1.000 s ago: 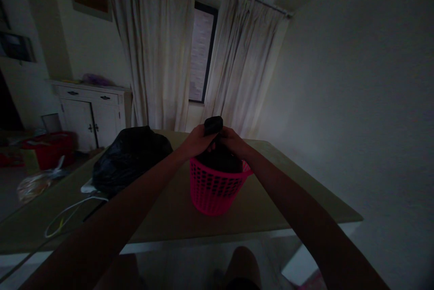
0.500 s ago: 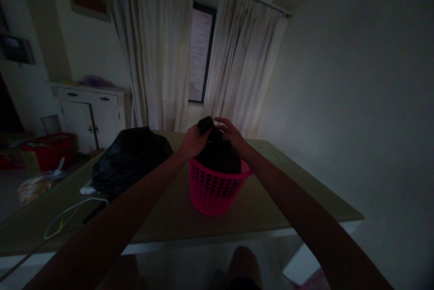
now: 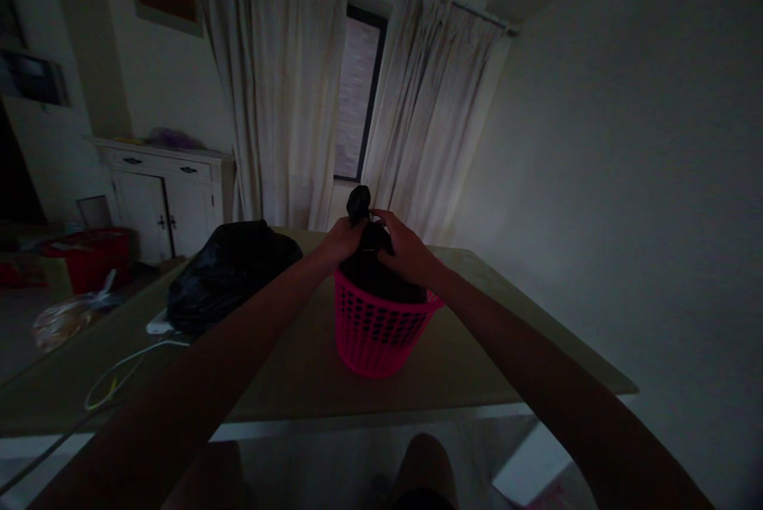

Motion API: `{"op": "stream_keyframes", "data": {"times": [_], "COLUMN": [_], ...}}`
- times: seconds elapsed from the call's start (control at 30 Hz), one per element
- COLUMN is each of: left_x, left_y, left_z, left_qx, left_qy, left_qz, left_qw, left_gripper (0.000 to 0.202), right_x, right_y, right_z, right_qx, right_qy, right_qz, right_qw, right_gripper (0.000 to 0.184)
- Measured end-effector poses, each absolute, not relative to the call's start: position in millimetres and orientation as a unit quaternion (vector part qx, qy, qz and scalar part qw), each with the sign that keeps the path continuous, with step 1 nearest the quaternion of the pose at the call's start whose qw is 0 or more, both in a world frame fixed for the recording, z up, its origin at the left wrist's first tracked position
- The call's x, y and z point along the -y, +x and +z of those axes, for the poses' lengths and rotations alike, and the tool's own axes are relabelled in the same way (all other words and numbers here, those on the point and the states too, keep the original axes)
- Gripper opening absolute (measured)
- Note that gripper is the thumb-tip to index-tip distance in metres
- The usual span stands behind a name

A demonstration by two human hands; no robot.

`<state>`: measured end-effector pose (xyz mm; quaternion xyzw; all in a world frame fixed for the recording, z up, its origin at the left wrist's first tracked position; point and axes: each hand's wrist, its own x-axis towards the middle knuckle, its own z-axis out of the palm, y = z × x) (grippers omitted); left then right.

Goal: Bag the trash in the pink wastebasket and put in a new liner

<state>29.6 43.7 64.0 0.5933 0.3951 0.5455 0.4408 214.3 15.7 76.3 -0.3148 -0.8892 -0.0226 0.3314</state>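
Note:
A pink perforated plastic basket (image 3: 377,335) stands upright on the table, with a black plastic bag (image 3: 381,280) filling its top. The bag's bunched neck (image 3: 358,204) sticks up above the rim. My left hand (image 3: 346,241) is closed around this neck from the left. On the right side, my right hand (image 3: 408,249) grips the bag just below, its thumb and fingers curled on the black plastic. Dim light hides the fingertips and the folds between the two hands.
On the table (image 3: 286,391), a bulky black plastic bag (image 3: 230,276) lies to the left, with a white cable (image 3: 119,367) near it. A white cabinet (image 3: 167,200), curtains (image 3: 292,97) and a red container (image 3: 89,256) are farther back.
The bag's bunched neck now stands taller and more upright above my left hand. My right hand has turned and closed in on the bag, its fingers lower and more curled.

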Motion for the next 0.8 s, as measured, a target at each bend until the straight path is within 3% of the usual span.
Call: {"op": "stream_keyframes", "data": {"times": [0.1,0.27,0.33,0.53,0.67,0.8], "left_x": [-36.8,-26.8,-27.1,-44.0,-50.3,-50.4], "left_y": [31.4,34.8,31.8,-10.5,-31.8,-26.7], "left_z": [69.5,77.9,79.5,66.5,46.7,36.2], "left_qx": [-0.405,-0.376,-0.380,-0.540,-0.564,-0.534], "left_qy": [0.530,0.500,0.518,0.607,0.591,0.605], "left_qz": [0.541,0.533,0.536,0.500,0.501,0.514], "left_qw": [0.512,0.570,0.548,0.301,0.286,0.290], "left_gripper": [0.024,0.024,0.027,0.031,0.028,0.026], "right_x": [-4.1,4.0,2.6,2.4,13.7,16.8], "right_y": [213.0,214.1,219.6,275.5,313.6,314.6], "right_z": [78.1,84.6,86.1,82.8,78.9,87.4], "right_qx": [0.872,0.869,0.872,0.911,0.900,0.852], "right_qy": [-0.344,-0.312,-0.289,-0.240,-0.317,-0.393], "right_qz": [-0.100,-0.249,-0.256,-0.079,0.048,0.130], "right_qw": [0.334,0.292,0.299,0.327,0.295,0.320], "right_gripper": [0.071,0.015,0.005,0.012,0.016,0.028]}}
